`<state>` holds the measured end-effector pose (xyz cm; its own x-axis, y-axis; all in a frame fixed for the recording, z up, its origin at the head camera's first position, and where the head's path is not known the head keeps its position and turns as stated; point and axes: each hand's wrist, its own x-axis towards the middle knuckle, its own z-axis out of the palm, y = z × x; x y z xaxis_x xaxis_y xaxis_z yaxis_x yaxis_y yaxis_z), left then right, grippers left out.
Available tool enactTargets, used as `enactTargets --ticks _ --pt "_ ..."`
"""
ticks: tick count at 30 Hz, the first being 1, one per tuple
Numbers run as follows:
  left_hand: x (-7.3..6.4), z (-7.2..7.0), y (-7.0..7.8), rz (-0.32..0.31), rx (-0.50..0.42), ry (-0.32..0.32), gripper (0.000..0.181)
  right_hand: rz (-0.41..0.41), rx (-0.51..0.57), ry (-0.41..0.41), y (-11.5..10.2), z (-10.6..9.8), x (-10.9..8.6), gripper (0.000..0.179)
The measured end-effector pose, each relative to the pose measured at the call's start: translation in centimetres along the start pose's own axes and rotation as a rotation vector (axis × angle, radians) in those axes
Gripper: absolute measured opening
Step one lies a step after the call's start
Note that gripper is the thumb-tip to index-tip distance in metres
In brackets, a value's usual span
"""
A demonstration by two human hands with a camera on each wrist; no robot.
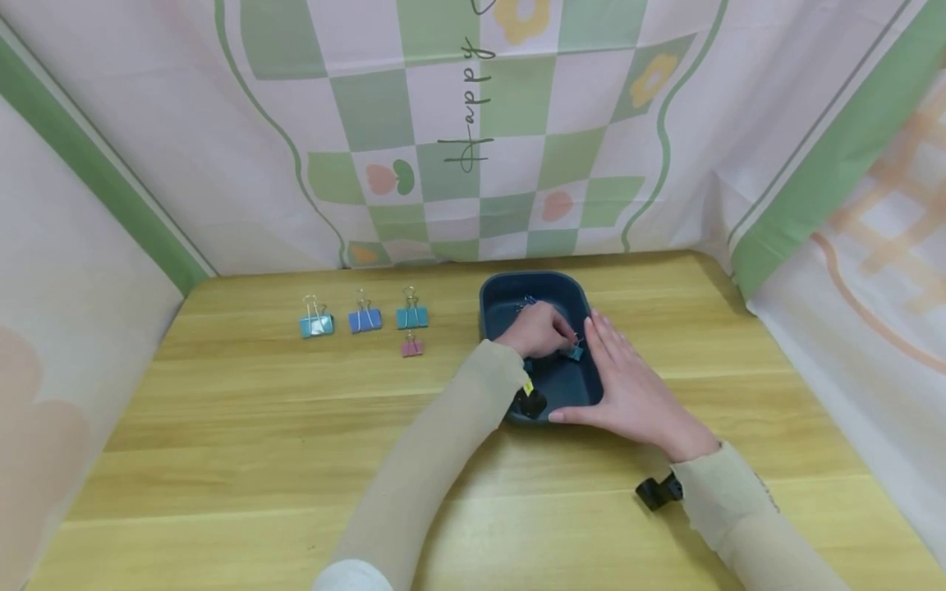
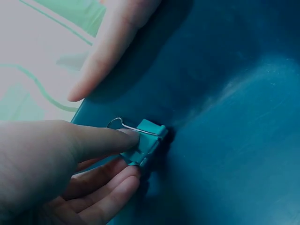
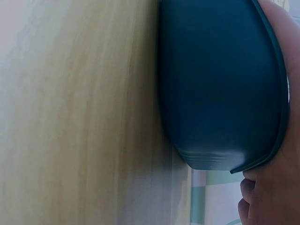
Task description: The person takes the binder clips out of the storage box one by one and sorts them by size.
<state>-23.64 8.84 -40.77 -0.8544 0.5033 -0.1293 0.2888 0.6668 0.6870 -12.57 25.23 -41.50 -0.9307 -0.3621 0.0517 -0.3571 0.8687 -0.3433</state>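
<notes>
My left hand [image 1: 538,330] reaches into a dark blue plastic bin [image 1: 543,281]. Thumb and fingers pinch a small teal binder clip [image 2: 149,132] low against the bin's inner wall, one wire handle showing beside the thumb. My right hand [image 1: 637,390] lies along the bin's right side and near corner, fingers straight and thumb stretched over the front rim. In the right wrist view, the bin's outer wall [image 3: 220,89] stands on the table with that hand along its rim. A blue clip [image 1: 530,301] shows at the far end inside the bin, partly hidden behind my left hand.
Left of the bin, a light teal clip [image 1: 317,326], a blue clip [image 1: 365,320] and a teal clip [image 1: 411,318] form a row on the wooden table [image 1: 296,460]. A small pink clip [image 1: 411,348] lies below the row's right end. Printed cloth [image 1: 443,123] hangs behind.
</notes>
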Motion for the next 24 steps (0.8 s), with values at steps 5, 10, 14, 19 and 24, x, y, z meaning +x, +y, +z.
enactTargets --ticks 5,10,14,19,24 --pt "-0.5 -1.2 0.2 0.042 0.025 0.005 0.007 0.002 -0.001 0.009 -0.1 0.0 -0.1 0.134" --pt "-1.3 -3.9 0.3 0.085 -0.003 0.062 0.008 0.006 0.002 0.005 -0.2 -0.1 -0.1 0.134" --pt "-2.3 -7.0 0.2 0.127 -0.036 0.128 0.009 0.006 0.002 -0.003 -0.3 -0.3 0.0 0.134" --pt "-4.3 -10.9 -0.6 0.162 -0.126 0.218 0.008 0.018 0.0 0.007 -0.3 -0.2 0.0 0.136" --pt "-7.0 -14.4 -2.5 0.145 -0.196 0.292 0.009 0.015 -0.01 0.021 -0.3 -0.1 0.0 0.137"
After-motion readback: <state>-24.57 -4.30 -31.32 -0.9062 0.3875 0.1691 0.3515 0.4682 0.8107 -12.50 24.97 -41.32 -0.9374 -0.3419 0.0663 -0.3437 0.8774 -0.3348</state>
